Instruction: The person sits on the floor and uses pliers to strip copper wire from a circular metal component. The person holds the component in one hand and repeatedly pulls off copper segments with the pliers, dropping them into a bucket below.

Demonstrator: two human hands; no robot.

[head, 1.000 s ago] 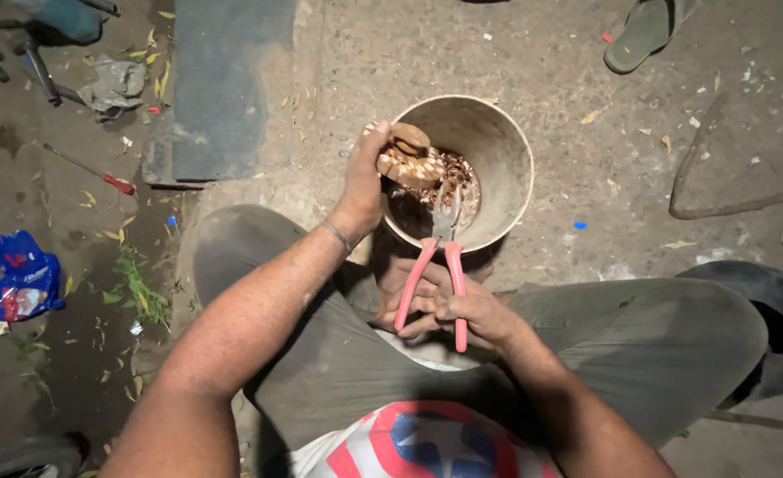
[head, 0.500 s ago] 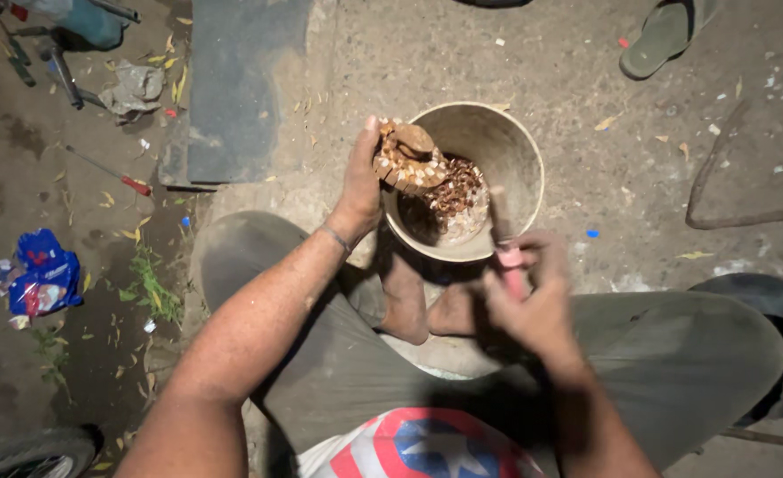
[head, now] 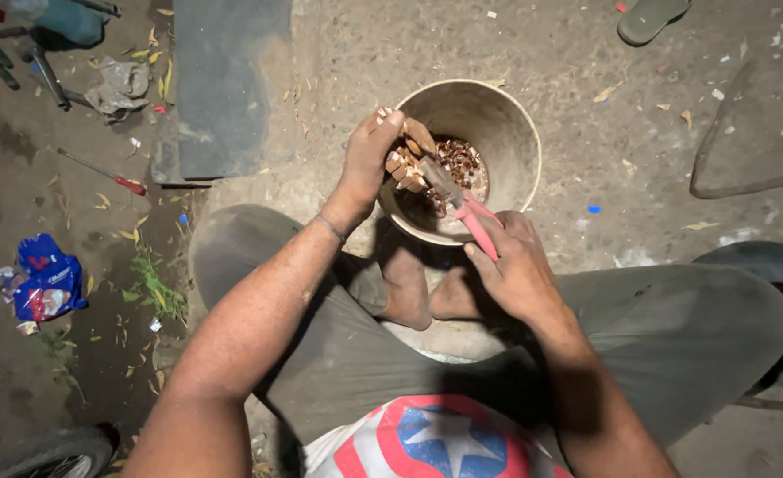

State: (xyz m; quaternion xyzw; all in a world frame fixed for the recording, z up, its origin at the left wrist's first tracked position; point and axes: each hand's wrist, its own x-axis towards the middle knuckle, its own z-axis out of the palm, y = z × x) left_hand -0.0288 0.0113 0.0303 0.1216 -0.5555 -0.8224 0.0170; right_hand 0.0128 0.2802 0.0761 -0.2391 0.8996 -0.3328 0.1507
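Note:
I sit on the ground with a worn pale bucket [head: 517,122] between my feet. My left hand [head: 366,158] holds a rusty, copper-coloured ribbed metal part [head: 405,156] over the bucket's near-left rim. My right hand [head: 515,265] grips red-handled pliers [head: 467,211], whose jaws point up-left and touch the metal part. Brown scrap bits [head: 459,161] lie in the bottom of the bucket.
A dark flat slab [head: 223,80] lies at the upper left. A red-handled screwdriver [head: 106,173], a blue wrapper [head: 44,283], rags and tools lie on the dirt at left. A green sandal [head: 653,18] is at top right, and a tyre edge [head: 55,451] at bottom left.
My right hand pulled the pliers back toward my lap, then brought them up again to the metal part. My left hand kept holding the part over the bucket.

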